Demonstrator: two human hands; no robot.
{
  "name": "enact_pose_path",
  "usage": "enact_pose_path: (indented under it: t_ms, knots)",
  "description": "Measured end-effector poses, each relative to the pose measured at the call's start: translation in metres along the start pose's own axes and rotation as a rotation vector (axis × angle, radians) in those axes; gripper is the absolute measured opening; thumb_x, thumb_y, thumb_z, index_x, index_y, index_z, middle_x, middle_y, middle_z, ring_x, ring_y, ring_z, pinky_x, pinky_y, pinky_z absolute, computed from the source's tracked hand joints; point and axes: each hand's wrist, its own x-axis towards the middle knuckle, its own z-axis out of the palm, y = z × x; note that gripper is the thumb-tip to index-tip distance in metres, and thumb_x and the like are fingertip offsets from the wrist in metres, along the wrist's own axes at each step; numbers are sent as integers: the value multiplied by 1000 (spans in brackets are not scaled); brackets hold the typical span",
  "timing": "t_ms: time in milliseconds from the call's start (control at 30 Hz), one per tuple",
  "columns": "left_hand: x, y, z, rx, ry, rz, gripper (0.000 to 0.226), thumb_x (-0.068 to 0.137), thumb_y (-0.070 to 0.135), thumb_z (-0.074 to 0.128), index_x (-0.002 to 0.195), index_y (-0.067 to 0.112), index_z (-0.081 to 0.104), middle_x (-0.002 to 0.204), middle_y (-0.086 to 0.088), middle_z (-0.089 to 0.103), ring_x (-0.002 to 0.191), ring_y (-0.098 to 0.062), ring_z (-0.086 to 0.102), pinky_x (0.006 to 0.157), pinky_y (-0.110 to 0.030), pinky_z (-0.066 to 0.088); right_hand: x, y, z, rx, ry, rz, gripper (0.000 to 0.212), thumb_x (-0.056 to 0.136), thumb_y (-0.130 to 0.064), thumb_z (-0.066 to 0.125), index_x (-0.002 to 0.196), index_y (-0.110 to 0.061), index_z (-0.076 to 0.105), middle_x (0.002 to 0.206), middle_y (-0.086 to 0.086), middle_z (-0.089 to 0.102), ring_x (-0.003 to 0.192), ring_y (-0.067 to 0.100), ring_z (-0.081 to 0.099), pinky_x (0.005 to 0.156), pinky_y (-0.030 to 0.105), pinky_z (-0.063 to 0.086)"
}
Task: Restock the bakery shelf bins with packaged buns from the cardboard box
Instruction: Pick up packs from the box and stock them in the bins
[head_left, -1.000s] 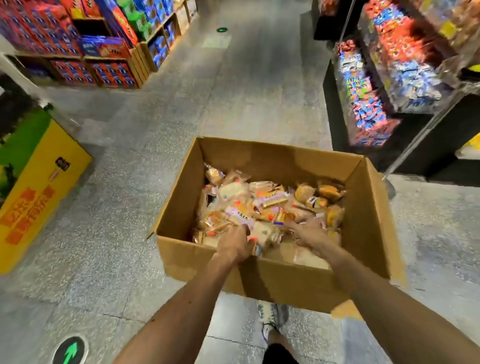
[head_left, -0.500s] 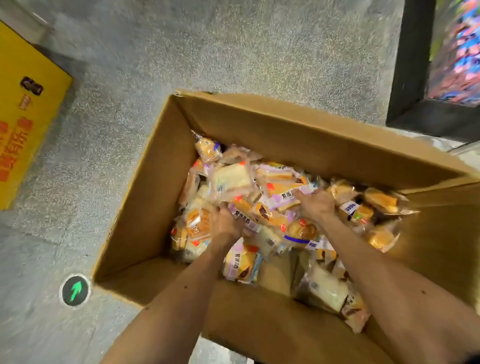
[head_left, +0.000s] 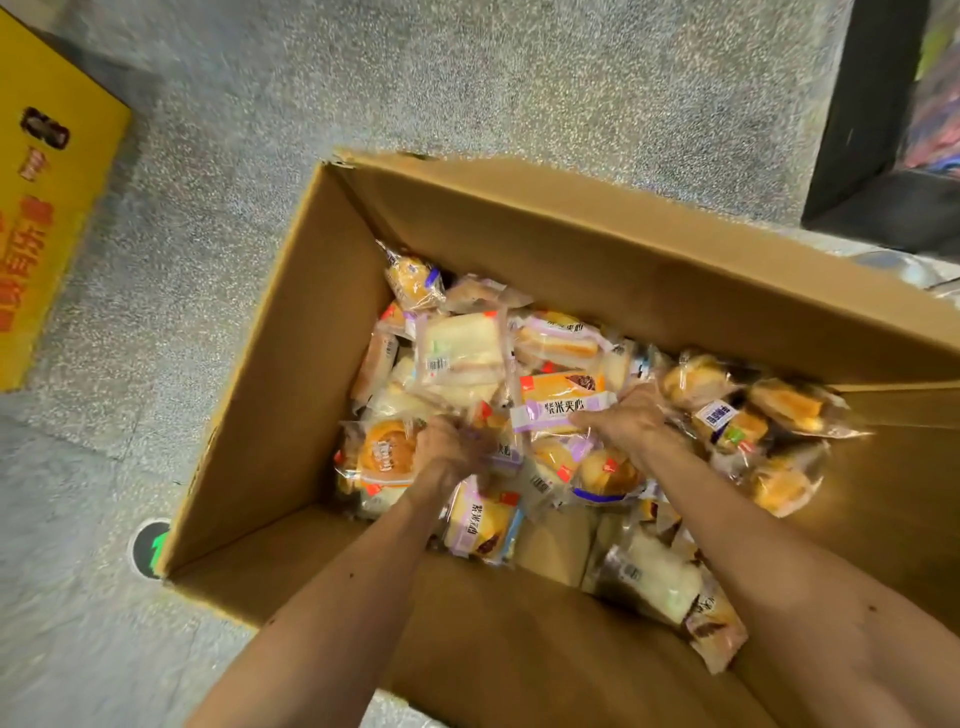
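An open cardboard box (head_left: 571, 244) stands on the floor and holds several packaged buns and bread slices in clear wrappers. Both my hands are down among the packs. My left hand (head_left: 449, 449) is curled round a pack with a purple label (head_left: 506, 447) in the middle of the pile. My right hand (head_left: 631, 418) grips the end of a purple-and-orange bun pack (head_left: 561, 402). A round bun pack (head_left: 387, 457) lies just left of my left hand. A white sandwich pack (head_left: 460, 351) sits behind them. No shelf bins are in view.
A yellow printed display box (head_left: 49, 208) stands at the far left. A black shelf base (head_left: 878, 156) rises at the top right. A green arrow floor sticker (head_left: 150, 545) shows beside the box's near left corner. Speckled grey floor surrounds the box.
The view has dropped closer over the box. Both hands have pushed deeper into the packs and closed round them; the right hand now holds the purple-and-orange pack's end.
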Motion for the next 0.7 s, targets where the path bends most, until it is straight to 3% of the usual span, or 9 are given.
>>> enact_pose_path:
  t_ms: [67,133,233,367,433,500,567,633,700]
  knots:
    - [-3,-2,0,44,-31,11,48,72,39,85,104,8,67,109,-8,71,101,-23,67,86,-34,57,-5,4,-1,71,-95,23,70,64,-24,93,117,0,54,91,10,69,62,12,67,52,26,54]
    - [-9,-6,-3,119,-14,97,39,77,40,81,100,10,71,101,-7,73,92,-22,68,80,-34,58,-8,8,-4,44,-183,54,46,69,-28,90,101,-2,69,62,2,63,40,6,50,42,20,41]
    - [-15,-16,-18,62,-54,233,27,75,33,84,92,16,73,92,-3,74,84,-18,68,77,-38,59,-7,13,-10,3,-271,85,44,66,-37,90,95,-7,75,57,0,62,46,10,38,45,23,35]
    - [-1,-15,-67,-22,-8,334,18,83,27,76,89,11,74,92,-9,75,90,-28,71,78,-47,58,-6,20,-13,-24,-343,54,39,69,-25,90,93,-2,70,51,-1,55,45,11,41,40,21,36]
    - [3,-1,-90,-215,-33,329,19,82,29,78,88,11,75,93,-10,75,84,-26,72,71,-43,59,-6,23,-13,-47,-322,9,37,71,-21,89,94,-2,69,61,0,63,48,11,51,44,21,41]
    - [6,16,-99,-417,-59,277,21,84,26,80,95,10,73,93,-5,74,78,-16,68,64,-30,57,-5,25,-12,-98,-328,-30,31,72,-19,88,96,-9,71,85,1,73,67,9,64,58,22,49]
    - [14,30,-94,-500,-62,248,14,88,18,75,96,8,70,101,-3,73,85,-12,69,64,-17,56,-7,24,-9,-139,-347,-63,32,73,-18,86,101,-15,70,98,-2,73,86,11,67,70,23,52]
    - [21,38,-81,-512,-58,210,5,92,10,70,93,6,69,106,-1,70,93,-12,66,59,-10,52,-8,21,-5,-167,-372,-103,37,74,-16,85,107,-18,69,102,-3,73,85,8,66,61,19,50]
    - [28,39,-70,-499,-64,183,13,92,9,68,101,0,71,106,-3,68,96,-14,64,58,-8,50,-5,18,0,-172,-381,-121,45,71,-15,87,111,-18,67,102,-2,74,83,8,67,55,16,49]
